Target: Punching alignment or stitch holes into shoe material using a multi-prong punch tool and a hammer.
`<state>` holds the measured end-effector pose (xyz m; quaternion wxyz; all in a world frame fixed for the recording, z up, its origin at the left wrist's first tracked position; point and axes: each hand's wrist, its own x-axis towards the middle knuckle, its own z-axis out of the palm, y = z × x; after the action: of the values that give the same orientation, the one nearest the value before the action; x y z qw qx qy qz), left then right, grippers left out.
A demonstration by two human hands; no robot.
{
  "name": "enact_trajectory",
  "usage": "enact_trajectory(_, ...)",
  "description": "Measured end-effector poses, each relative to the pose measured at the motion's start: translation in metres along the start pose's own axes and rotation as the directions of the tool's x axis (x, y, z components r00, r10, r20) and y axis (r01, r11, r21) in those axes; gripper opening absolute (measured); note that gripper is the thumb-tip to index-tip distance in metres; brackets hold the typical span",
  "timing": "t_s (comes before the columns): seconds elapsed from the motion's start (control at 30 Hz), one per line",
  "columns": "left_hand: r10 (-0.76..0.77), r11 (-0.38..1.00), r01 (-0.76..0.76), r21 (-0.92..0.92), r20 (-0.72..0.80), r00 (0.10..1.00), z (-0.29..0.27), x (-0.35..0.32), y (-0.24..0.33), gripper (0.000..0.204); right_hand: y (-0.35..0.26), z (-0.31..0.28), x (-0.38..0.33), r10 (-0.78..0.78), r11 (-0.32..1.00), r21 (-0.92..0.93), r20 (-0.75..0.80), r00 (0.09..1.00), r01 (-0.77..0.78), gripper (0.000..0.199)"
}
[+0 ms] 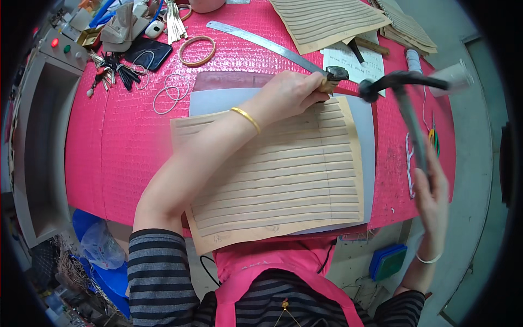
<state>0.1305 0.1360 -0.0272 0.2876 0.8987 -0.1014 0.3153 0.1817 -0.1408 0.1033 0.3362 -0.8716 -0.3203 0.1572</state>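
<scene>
— Tan leather sheet (283,180) lies flat on the pink worktop (109,152), cut into strips. What are your hands doing?

— My left hand (289,92) is clenched on a wooden-handled punch (332,80) at the sheet's far edge; my right hand (433,191) grips the hammer (406,87), raised and blurred.

— Any advice?

— I'd keep the punch upright and strike squarely, fingers clear.

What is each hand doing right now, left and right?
Left hand: closed around a wooden-handled punch tool set on the tan sheet.
Right hand: closed on a raised, motion-blurred hammer.
</scene>
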Motion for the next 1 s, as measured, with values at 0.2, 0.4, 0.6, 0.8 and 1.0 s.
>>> enact_trajectory(0.2, -0.392, 0.853, 0.290, -0.434, -0.166, 0.905, -0.003, 0.000, 0.002, 0.017, 0.021, 0.042, -0.004, 0.051, 0.999, -0.011, 0.121, 0.991, -0.050, 0.048)
enact_trajectory(0.4, -0.327, 0.890, 0.310, -0.335, 0.006, 0.945, 0.000, -0.006, 0.003, 0.019, 0.028, 0.045, -0.001, 0.093, 0.995, 0.017, 0.098, 0.991, -0.095, 0.051)
enact_trajectory(0.6, -0.264, 0.925, 0.266, -0.271, 0.047, 0.963, 0.000, -0.001, 0.001, 0.020, 0.033, 0.047, -0.001, 0.028, 0.999, 0.021, 0.062, 0.998, -0.030, 0.051)
enact_trajectory(0.8, -0.154, 0.979, 0.157, -0.133, 0.037, 0.987, 0.001, -0.004, 0.004, 0.020, 0.035, 0.042, 0.000, 0.098, 0.995, 0.011, 0.124, 0.987, -0.100, 0.050)
enact_trajectory(1.0, -0.073, 0.993, 0.072, -0.093, -0.007, 0.997, 0.003, -0.004, 0.006, 0.020, 0.060, -0.039, -0.009, -0.124, 0.868, 0.435, -0.280, 0.952, 0.241, 0.028)
